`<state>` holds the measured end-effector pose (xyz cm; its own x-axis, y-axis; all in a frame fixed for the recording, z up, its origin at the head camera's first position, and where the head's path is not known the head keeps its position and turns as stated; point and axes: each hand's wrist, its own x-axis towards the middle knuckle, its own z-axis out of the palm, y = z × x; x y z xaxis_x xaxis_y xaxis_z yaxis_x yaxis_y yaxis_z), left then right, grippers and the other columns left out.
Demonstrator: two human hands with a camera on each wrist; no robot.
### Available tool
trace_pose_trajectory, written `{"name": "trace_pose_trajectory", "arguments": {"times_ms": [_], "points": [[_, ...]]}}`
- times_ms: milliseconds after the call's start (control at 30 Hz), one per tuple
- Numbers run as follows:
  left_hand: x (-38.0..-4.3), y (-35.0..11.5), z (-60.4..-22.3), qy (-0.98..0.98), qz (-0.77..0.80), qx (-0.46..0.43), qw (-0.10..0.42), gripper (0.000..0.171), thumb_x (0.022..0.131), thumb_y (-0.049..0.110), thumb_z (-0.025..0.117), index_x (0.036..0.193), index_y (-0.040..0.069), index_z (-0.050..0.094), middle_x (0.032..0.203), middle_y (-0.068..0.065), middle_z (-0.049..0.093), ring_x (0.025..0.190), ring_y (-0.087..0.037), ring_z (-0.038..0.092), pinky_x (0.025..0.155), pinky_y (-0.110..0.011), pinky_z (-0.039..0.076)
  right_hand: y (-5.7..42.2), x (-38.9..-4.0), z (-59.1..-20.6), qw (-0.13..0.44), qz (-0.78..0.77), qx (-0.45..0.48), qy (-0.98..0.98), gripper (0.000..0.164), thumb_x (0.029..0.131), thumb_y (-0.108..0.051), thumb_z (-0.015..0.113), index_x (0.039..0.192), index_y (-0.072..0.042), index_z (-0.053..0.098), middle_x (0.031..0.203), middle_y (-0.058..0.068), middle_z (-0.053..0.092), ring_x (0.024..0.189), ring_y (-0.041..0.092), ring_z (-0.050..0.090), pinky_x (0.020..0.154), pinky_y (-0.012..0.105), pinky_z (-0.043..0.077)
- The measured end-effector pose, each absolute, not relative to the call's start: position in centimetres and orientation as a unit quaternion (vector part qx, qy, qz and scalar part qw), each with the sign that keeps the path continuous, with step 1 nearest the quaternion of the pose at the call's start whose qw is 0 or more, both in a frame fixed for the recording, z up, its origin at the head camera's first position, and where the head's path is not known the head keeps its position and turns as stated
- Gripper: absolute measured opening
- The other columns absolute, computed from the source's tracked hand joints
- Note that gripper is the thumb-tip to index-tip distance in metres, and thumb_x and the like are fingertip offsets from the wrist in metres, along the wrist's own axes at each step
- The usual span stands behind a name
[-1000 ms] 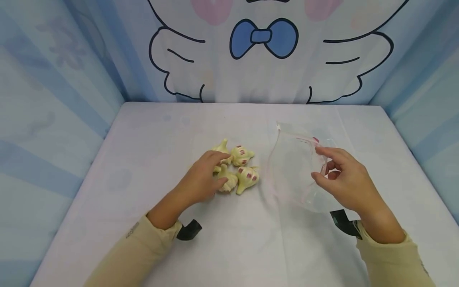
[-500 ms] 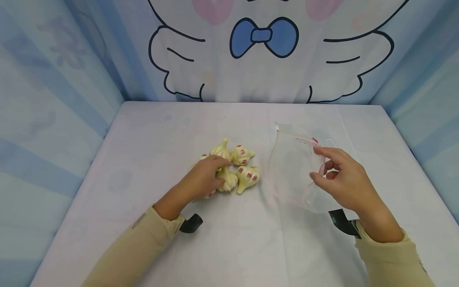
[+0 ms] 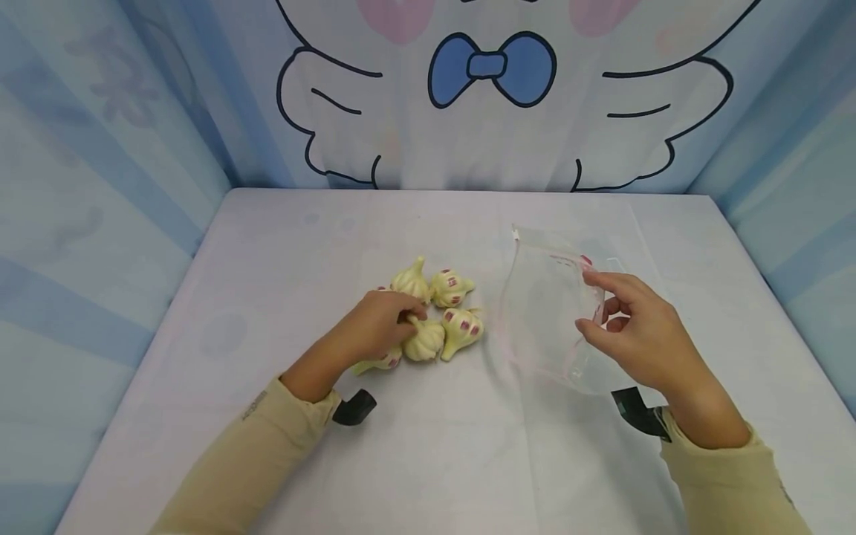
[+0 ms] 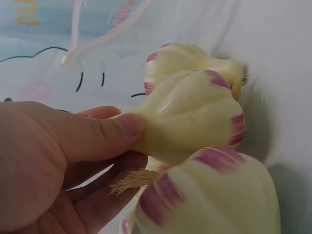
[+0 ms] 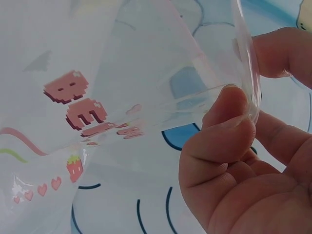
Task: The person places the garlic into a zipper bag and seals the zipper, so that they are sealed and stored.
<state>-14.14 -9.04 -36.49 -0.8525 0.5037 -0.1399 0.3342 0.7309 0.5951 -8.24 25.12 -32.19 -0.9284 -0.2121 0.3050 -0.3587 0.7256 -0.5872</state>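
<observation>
My left hand (image 3: 381,325) pinches one garlic bulb (image 3: 426,340) by its neck, thumb on one side and fingers on the other. Close up in the left wrist view, that held bulb (image 4: 190,114) is cream with purple patches, and a nearer bulb (image 4: 214,195) with a tuft of roots overlaps it. Several more bulbs cluster round the hand, among them a purple-marked bulb (image 3: 461,332) at its right. With curled fingers my right hand (image 3: 645,334) holds the edge of a clear plastic bag (image 3: 545,312). Pink print (image 5: 85,112) and a small strawberry (image 5: 74,168) decorate the bag.
A pale cloth covers the table (image 3: 428,461). Behind it hangs a curtain (image 3: 488,148) with a cartoon figure and a blue bow tie, and blue curtains (image 3: 100,223) flank both sides. Black straps (image 3: 356,407) sit at the wrists.
The left hand's fingers have drawn in from spread over the bulbs to a pinch on one neck. That bulb now lies turned slightly. The right hand and bag have barely moved.
</observation>
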Motion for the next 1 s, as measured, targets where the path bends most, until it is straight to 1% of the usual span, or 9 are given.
{"name": "trace_pose_trajectory", "arguments": {"times_ms": [133,233,333,467,600,700,833,933,1000], "points": [[-14.2,-9.2,-35.8,0.91,0.306,0.213,0.179,0.021,0.095,0.007,0.07,0.115,0.012,0.072,0.101,0.002,0.067,0.091,-0.014,0.058,0.079,-0.028,0.05,25.1,-8.2,-32.2,0.109,0.335,0.153,-0.923,0.062,0.081,0.002,0.078,0.139,-0.001,0.057,0.126,0.015,0.058,0.076,0.004,0.051,0.068,0.006,0.042],[-14.2,-9.3,-35.3,0.904,0.321,0.207,0.191,0.023,0.094,0.008,0.07,0.117,0.011,0.072,0.105,0.002,0.067,0.094,-0.013,0.06,0.078,-0.028,0.052,25.2,-8.1,-32.1,0.106,0.334,0.151,-0.924,0.061,0.082,0.001,0.078,0.139,-0.001,0.056,0.127,0.015,0.058,0.076,0.004,0.051,0.068,0.007,0.043],[-14.1,-9.5,-34.8,0.901,0.326,0.216,0.187,0.026,0.094,0.008,0.071,0.12,0.01,0.072,0.108,0.002,0.069,0.095,-0.012,0.061,0.08,-0.027,0.052,25.2,-8.1,-32.1,0.102,0.333,0.151,-0.925,0.061,0.083,0.0,0.078,0.139,0.0,0.056,0.128,0.015,0.058,0.076,0.004,0.051,0.068,0.007,0.043],[-13.9,-9.6,-34.3,0.897,0.329,0.229,0.186,0.028,0.095,0.012,0.07,0.123,0.01,0.072,0.105,0.004,0.069,0.091,-0.012,0.06,0.079,-0.028,0.052,25.2,-8.0,-32.1,0.101,0.331,0.152,-0.926,0.061,0.082,0.0,0.078,0.139,0.0,0.056,0.128,0.015,0.058,0.076,0.004,0.051,0.068,0.008,0.044],[-13.6,-9.5,-34.1,0.886,0.338,0.261,0.18,0.024,0.096,0.018,0.07,0.118,0.01,0.073,0.098,0.007,0.068,0.086,-0.011,0.059,0.077,-0.029,0.052,25.2,-8.0,-32.1,0.098,0.334,0.153,-0.925,0.061,0.083,0.0,0.078,0.139,0.001,0.056,0.128,0.015,0.058,0.077,0.005,0.051,0.069,0.008,0.044],[-13.4,-9.3,-34.2,0.876,0.347,0.291,0.164,0.019,0.095,0.02,0.072,0.112,0.011,0.073,0.092,0.01,0.068,0.082,-0.008,0.058,0.084,-0.032,0.047,25.1,-8.1,-32.0,0.092,0.338,0.153,-0.924,0.061,0.083,-0.001,0.078,0.14,0.0,0.056,0.128,0.014,0.058,0.077,0.005,0.051,0.071,0.006,0.043],[-13.2,-9.1,-34.4,0.864,0.371,0.307,0.15,0.016,0.092,0.019,0.074,0.106,0.011,0.074,0.091,0.01,0.069,0.082,-0.006,0.06,0.085,-0.03,0.047,25.0,-8.0,-31.9,0.082,0.339,0.147,-0.926,0.061,0.083,-0.002,0.078,0.14,0.0,0.055,0.127,0.014,0.057,0.078,0.005,0.052,0.071,0.005,0.042],[-13.1,-8.9,-34.5,0.853,0.396,0.309,0.144,0.016,0.091,0.016,0.076,0.105,0.009,0.073,0.094,0.006,0.07,0.082,-0.008,0.061,0.076,-0.026,0.053,24.9,-8.0,-31.9,0.077,0.332,0.141,-0.93,0.061,0.084,-0.003,0.078,0.14,0.0,0.055,0.126,0.013,0.057,0.078,0.008,0.052,0.069,0.007,0.043],[-13.0,-8.8,-34.4,0.847,0.409,0.312,0.138,0.016,0.09,0.015,0.076,0.103,0.008,0.071,0.095,0.004,0.069,0.082,-0.01,0.06,0.074,-0.025,0.053,24.9,-8.0,-31.9,0.076,0.327,0.14,-0.931,0.061,0.084,-0.004,0.078,0.14,0.0,0.055,0.125,0.013,0.057,0.077,0.009,0.053,0.067,0.008,0.044]]}}
